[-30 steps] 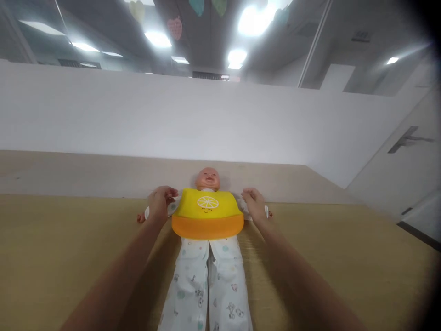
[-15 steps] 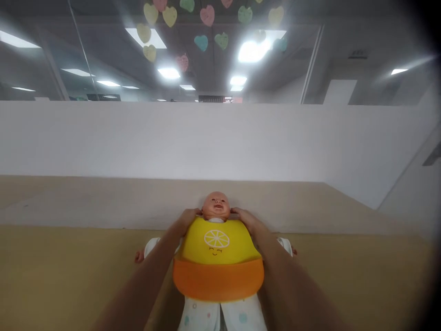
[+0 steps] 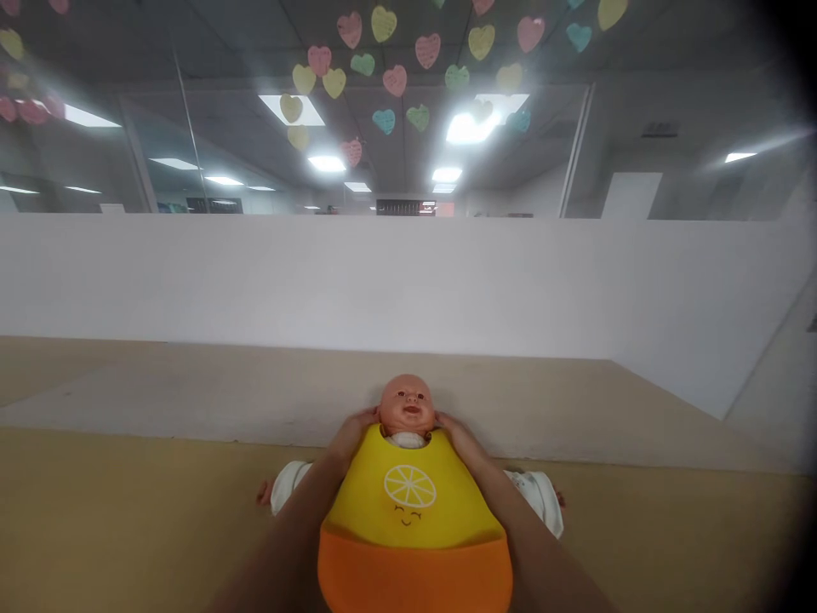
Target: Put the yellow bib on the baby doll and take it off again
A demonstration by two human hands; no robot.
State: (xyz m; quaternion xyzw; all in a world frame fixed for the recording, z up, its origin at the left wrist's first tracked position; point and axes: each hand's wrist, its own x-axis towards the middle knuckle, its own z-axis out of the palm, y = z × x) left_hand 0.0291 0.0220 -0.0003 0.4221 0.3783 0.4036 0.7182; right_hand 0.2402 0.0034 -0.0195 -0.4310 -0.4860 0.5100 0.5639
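A baby doll [image 3: 407,404] lies on its back on a tan table [image 3: 128,519], head away from me, its white-sleeved arms spread out to both sides. A yellow bib [image 3: 408,502] with a lemon-slice face and an orange pocket covers its chest. My left hand [image 3: 353,432] is at the left side of the doll's neck, curled on the bib's top corner. My right hand [image 3: 457,432] does the same on the right side. The fingertips of both hands disappear behind the doll's neck and head.
A paler strip of tabletop [image 3: 191,392] runs behind the doll up to a white partition wall [image 3: 319,281]. Coloured paper hearts [image 3: 396,81] hang from the ceiling above. The bib's lower edge and the doll's legs are out of view.
My hands moved from the doll's spread arms in to the bib's neck corners and now reach further behind the neck. The view tilted up, so the doll sits lower.
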